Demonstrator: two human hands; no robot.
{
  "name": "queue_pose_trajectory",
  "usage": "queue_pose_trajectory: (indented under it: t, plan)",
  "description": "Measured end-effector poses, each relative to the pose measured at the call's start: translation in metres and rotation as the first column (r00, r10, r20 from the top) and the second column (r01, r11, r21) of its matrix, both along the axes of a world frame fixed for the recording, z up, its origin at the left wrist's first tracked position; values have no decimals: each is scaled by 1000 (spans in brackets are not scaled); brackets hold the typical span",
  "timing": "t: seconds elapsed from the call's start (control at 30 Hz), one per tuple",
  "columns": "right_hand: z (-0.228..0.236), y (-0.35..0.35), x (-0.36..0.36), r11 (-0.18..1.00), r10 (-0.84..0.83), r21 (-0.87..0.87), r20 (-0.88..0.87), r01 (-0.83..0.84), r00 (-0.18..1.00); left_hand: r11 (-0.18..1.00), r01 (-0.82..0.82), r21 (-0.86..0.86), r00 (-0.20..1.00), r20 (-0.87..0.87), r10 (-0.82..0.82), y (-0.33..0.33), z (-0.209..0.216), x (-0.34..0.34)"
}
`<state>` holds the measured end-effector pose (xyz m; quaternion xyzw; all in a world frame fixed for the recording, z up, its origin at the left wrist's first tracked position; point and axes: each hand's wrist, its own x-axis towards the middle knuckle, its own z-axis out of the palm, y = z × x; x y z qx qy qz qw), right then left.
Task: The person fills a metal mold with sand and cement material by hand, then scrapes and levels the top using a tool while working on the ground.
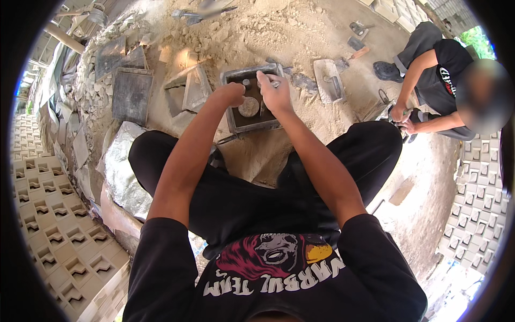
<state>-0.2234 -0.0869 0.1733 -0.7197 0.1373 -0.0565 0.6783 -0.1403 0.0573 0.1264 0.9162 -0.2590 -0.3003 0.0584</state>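
Note:
On the ground before my crossed legs lies a square frame (232, 122), probably metal or wood, holding dark, sand-like material. A pale round disc (248, 107) rests on that material, with a small light cylinder (246, 82) above it. My left hand (234, 94) hovers over the frame's left side, fingers curled in; whatever they hold is hidden. Over the frame's right side my right hand (275, 95) is closed, with a small shiny piece (276, 84) showing at its fingers. I cannot make out what that piece is.
Loose sand (252, 32) spreads beyond the frame. Dark boards (131, 96) and a tilted box (196, 90) lie left. Right are a pale trough (325, 80), a trowel (358, 52) and a seated co-worker (424, 80) handling something. Patterned blocks (59, 225) line the left side.

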Motion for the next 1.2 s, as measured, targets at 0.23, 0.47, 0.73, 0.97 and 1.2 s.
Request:
queue_pose_trajectory:
  t: [0.23,0.47,0.73,0.97,1.2]
  plan:
    - [-37,-4,12,985,119,-153,290,-77,949,994,96,-45,991,94,-92,9,-29,10]
    - [-33,-22,8,996,72,43,228,-84,971,990,-14,-141,995,99,28,-14,20,-8]
    - [-29,-24,10,992,106,55,148,-116,983,994,-60,-94,992,105,70,1,18,-9]
    - [-1,-8,9,977,206,-95,168,-192,964,991,-57,-120,984,162,76,12,26,-5]
    - [-16,-13,10,979,187,-122,208,-164,960,994,-56,-93,984,162,71,7,29,-8]
